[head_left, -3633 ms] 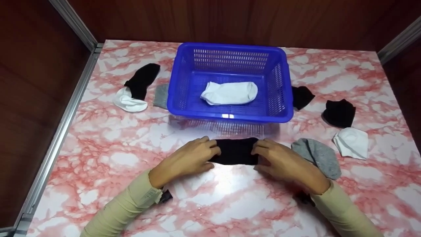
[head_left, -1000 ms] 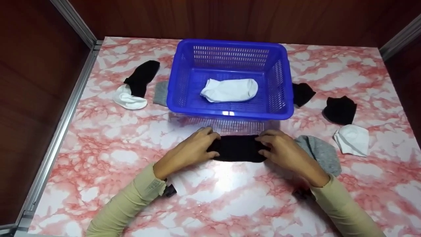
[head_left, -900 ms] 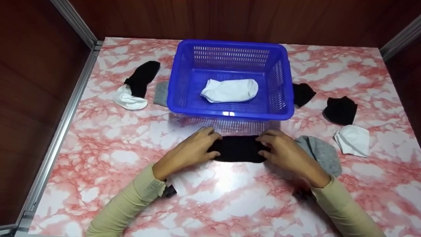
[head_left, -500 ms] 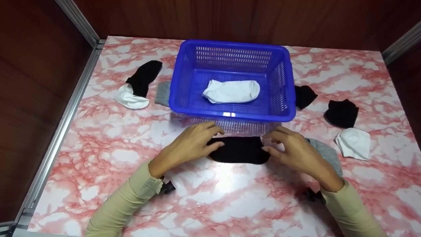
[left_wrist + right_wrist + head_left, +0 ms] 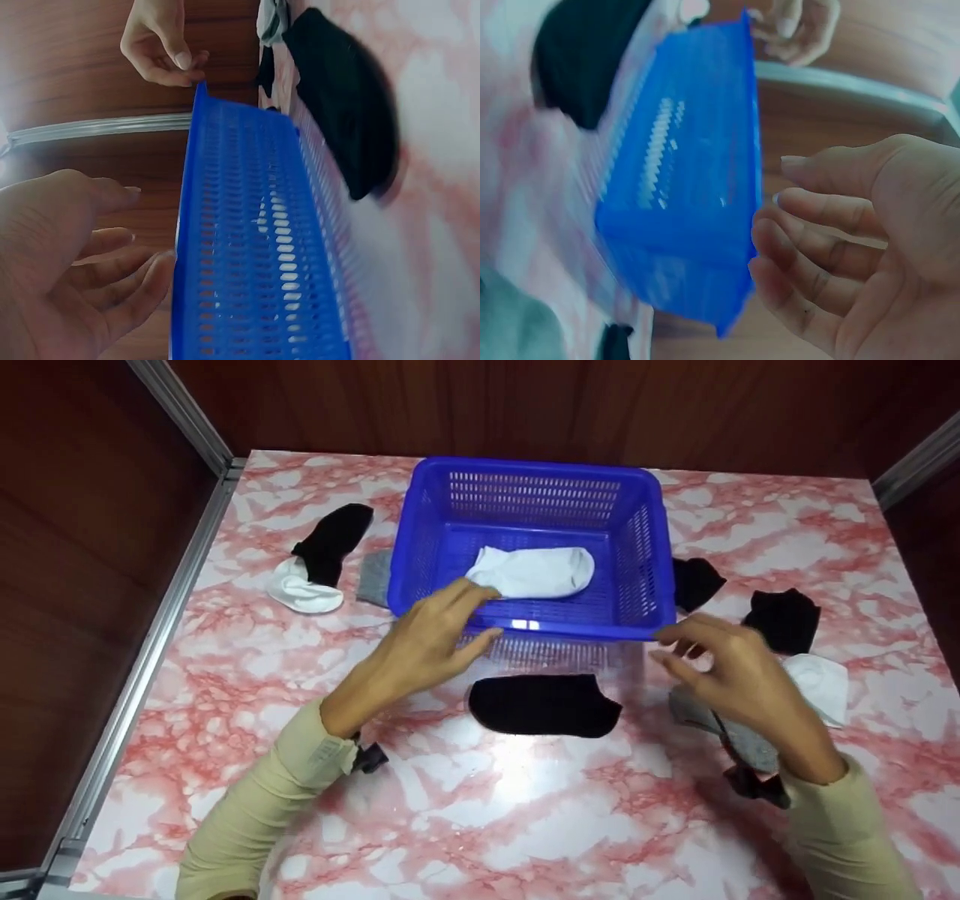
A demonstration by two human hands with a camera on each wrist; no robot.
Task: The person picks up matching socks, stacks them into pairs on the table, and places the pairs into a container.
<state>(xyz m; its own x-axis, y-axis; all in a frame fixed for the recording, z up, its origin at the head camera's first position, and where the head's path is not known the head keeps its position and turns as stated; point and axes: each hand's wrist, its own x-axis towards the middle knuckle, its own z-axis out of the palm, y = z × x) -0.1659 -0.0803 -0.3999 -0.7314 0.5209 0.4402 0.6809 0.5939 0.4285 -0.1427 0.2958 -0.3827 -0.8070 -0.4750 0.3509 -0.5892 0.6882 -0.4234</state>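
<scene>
A black ankle sock point(image 5: 544, 705) lies flat on the table before the blue basket point(image 5: 525, 631), toe to the left. Both hands are off it. My left hand point(image 5: 424, 641) is above the basket's front rim, fingers loosely bent and holding nothing. My right hand point(image 5: 739, 679) hovers by the front right corner, fingers relaxed and holding nothing; in the right wrist view its fingertips point(image 5: 769, 240) are close to the rim, and contact is unclear. A white sock point(image 5: 536, 572) lies inside the basket, slightly covered by the left fingers.
On the left lie a black sock point(image 5: 334, 540), a white sock point(image 5: 300, 587) and a grey sock point(image 5: 373, 577) partly behind the basket. To the right are black socks point(image 5: 784, 620) point(image 5: 696, 583), a white one point(image 5: 821, 686) and a grey one point(image 5: 694, 712) under the right arm.
Both hands have let go of the black sock and risen towards the basket; the left moved forward, the right forward and rightward. The sock now lies fully in sight.
</scene>
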